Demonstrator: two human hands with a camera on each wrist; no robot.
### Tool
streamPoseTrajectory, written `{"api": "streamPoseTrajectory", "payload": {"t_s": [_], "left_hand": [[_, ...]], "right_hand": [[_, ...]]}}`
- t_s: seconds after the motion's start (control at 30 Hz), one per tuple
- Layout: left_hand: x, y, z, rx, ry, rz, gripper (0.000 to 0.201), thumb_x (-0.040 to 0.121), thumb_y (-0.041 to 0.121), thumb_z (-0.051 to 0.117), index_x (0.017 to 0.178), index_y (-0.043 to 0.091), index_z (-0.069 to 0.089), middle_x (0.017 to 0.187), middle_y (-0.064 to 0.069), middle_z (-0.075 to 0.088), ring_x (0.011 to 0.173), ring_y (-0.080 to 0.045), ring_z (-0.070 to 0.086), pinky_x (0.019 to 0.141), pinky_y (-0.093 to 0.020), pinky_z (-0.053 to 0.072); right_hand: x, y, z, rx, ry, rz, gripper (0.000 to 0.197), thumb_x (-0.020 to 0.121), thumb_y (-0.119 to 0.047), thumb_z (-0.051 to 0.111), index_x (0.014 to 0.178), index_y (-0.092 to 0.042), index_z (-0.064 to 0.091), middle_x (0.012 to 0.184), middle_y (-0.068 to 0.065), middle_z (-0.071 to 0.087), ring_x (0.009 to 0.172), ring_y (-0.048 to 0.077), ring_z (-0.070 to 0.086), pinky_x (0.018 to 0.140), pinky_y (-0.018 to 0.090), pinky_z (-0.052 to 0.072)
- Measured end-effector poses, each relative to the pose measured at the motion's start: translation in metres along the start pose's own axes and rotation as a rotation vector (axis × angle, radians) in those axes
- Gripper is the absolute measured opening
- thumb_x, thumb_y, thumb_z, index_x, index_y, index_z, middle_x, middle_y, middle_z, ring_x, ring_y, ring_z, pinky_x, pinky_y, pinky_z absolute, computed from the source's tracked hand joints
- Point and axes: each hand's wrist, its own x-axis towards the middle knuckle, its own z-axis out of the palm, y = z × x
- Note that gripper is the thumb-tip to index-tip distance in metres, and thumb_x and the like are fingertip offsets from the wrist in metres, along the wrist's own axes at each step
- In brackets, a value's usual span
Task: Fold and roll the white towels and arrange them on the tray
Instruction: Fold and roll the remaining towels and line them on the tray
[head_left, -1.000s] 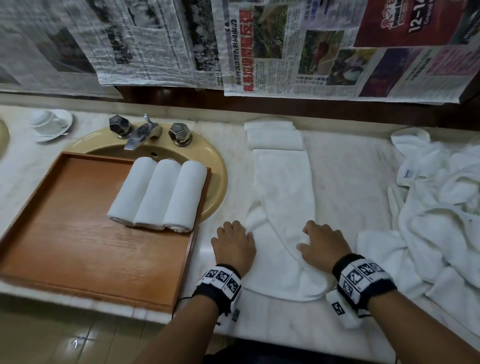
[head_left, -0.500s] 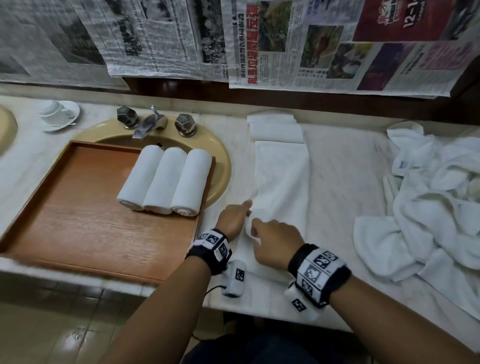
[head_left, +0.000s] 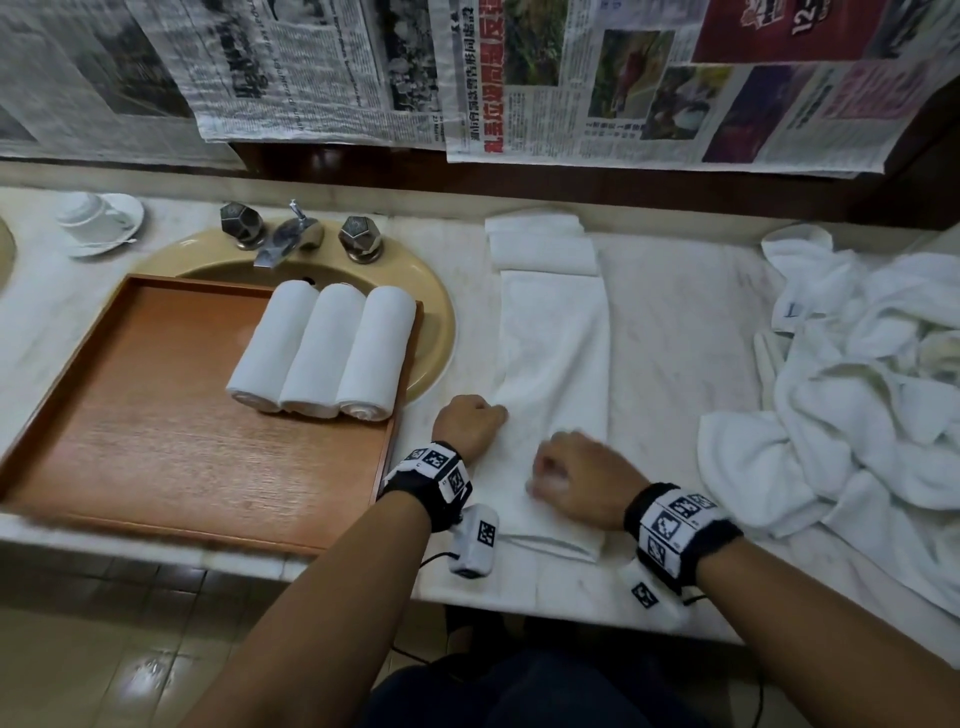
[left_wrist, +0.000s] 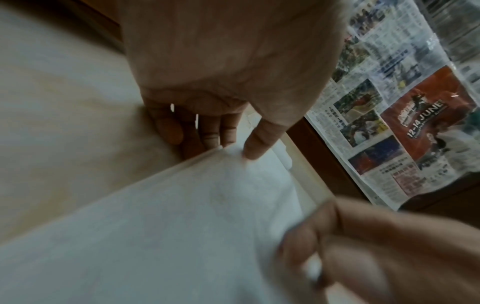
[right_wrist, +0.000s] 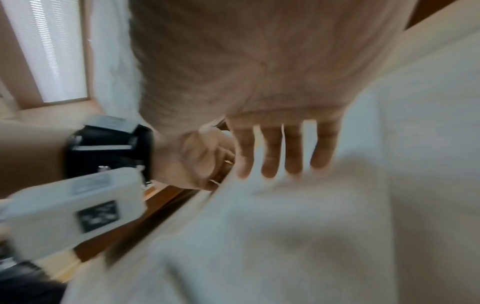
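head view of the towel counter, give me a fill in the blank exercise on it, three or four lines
The brown wooden tray holds ___ rolled white towels.
The left hand pinches the long folded white towel's ___ edge.
The tray partly covers the tan ___.
The loose heap of white towels lies to the ___ of the folded towel.

Missing words: three; left; sink; right

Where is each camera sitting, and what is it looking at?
Head: sits on the person's head, looks down at the counter, the tray and both forearms.
Left wrist: sits under the left hand, looks along its fingers pinching the flat towel.
Right wrist: sits under the right hand, looks along its straight fingers on that towel.
Shared: both wrist views show the towel and the other hand.
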Motion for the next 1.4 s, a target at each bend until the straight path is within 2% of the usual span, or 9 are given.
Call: {"api": "streamPoseTrajectory", "payload": {"t_s": [0.1, 0.27, 0.4, 0.6, 0.77, 0.87, 0.97, 1.17, 1.4], "left_hand": [[0.002, 0.01, 0.003, 0.008, 0.026, -0.032, 0.032, 0.092, 0.045, 0.057, 0.08, 0.015, 0.061, 0.088, -0.002, 0.065, 0.085, -0.026, 0.061, 0.065, -0.031, 0.039], [-0.003, 0.008, 0.007, 0.005, 0.177, -0.094, 0.016, 0.09, 0.029, 0.053, 0.08, 0.016, 0.055, 0.091, -0.005, 0.065, 0.083, -0.028, 0.06, 0.066, -0.03, 0.039], [0.011, 0.018, 0.001, 0.01, 0.087, -0.1, 0.039, 0.089, 0.052, 0.053, 0.084, 0.013, 0.06, 0.091, -0.006, 0.065, 0.084, -0.027, 0.062, 0.071, -0.033, 0.047], [0.023, 0.022, -0.004, 0.307, 0.212, -0.099, 0.035, 0.093, 0.026, 0.045, 0.123, 0.011, 0.053, 0.132, -0.012, 0.053, 0.114, -0.033, 0.056, 0.092, -0.041, 0.048], [0.013, 0.038, 0.029, 0.785, 0.066, 0.542, 0.059, 0.106, 0.034, 0.031, 0.16, 0.02, 0.013, 0.169, -0.008, 0.002, 0.154, -0.029, 0.007, 0.121, -0.054, 0.019], [0.037, 0.018, 0.024, 0.893, -0.127, 0.428, 0.065, 0.106, 0.052, 0.017, 0.16, 0.028, -0.009, 0.166, 0.0, -0.023, 0.154, -0.025, -0.015, 0.123, -0.057, -0.001], [0.051, 0.011, 0.014, 0.761, 0.037, 0.222, 0.076, 0.104, 0.057, 0.019, 0.159, 0.017, -0.015, 0.165, -0.011, -0.023, 0.153, -0.031, -0.016, 0.124, -0.051, -0.002], [0.049, 0.036, 0.048, 0.848, -0.083, 0.544, 0.063, 0.106, 0.049, 0.017, 0.159, 0.033, -0.012, 0.164, -0.003, -0.026, 0.153, -0.027, -0.019, 0.123, -0.054, -0.005], [0.093, 0.041, 0.014, 0.82, 0.068, 0.262, 0.072, 0.104, 0.055, 0.019, 0.16, 0.022, -0.013, 0.164, -0.013, -0.026, 0.152, -0.032, -0.02, 0.123, -0.053, -0.005]], "right_hand": [[0.025, 0.024, -0.001, -0.132, 0.156, 0.177, 0.064, 0.098, -0.058, 0.038, 0.149, -0.02, 0.033, 0.163, 0.01, 0.017, 0.151, 0.026, 0.012, 0.121, 0.044, 0.017], [0.027, 0.049, 0.015, -0.279, -0.031, 0.27, 0.085, 0.096, -0.071, 0.008, 0.152, -0.02, -0.03, 0.154, 0.004, -0.043, 0.146, 0.025, -0.035, 0.12, 0.051, -0.015], [0.022, 0.049, 0.017, -0.301, -0.026, 0.268, 0.085, 0.094, -0.071, 0.005, 0.151, -0.019, -0.032, 0.153, 0.005, -0.044, 0.143, 0.024, -0.039, 0.118, 0.052, -0.02], [0.014, 0.053, 0.015, -0.335, -0.047, 0.243, 0.091, 0.093, -0.073, 0.008, 0.155, -0.015, -0.022, 0.158, 0.006, -0.038, 0.146, 0.023, -0.035, 0.118, 0.052, -0.02], [0.03, 0.045, 0.0, -0.294, 0.012, 0.143, 0.087, 0.098, -0.065, 0.019, 0.155, -0.011, -0.02, 0.16, 0.007, -0.033, 0.146, 0.02, -0.034, 0.121, 0.048, -0.016], [0.035, 0.052, -0.002, -0.214, -0.059, 0.218, 0.078, 0.102, -0.057, 0.015, 0.155, -0.015, -0.023, 0.16, 0.003, -0.034, 0.147, 0.016, -0.031, 0.122, 0.047, -0.014], [0.037, 0.054, -0.011, -0.11, 0.029, 0.361, 0.077, 0.103, -0.053, 0.017, 0.154, -0.014, -0.024, 0.159, 0.006, -0.036, 0.149, 0.022, -0.029, 0.121, 0.049, -0.014], [0.05, 0.051, -0.002, -0.268, -0.05, 0.146, 0.072, 0.104, -0.054, 0.012, 0.156, -0.017, -0.021, 0.159, 0.002, -0.036, 0.146, 0.02, -0.033, 0.122, 0.049, -0.013], [0.062, 0.057, -0.02, -0.172, 0.039, 0.402, 0.078, 0.103, -0.055, 0.017, 0.154, -0.011, -0.023, 0.159, 0.009, -0.034, 0.148, 0.026, -0.03, 0.121, 0.051, -0.014]]}}
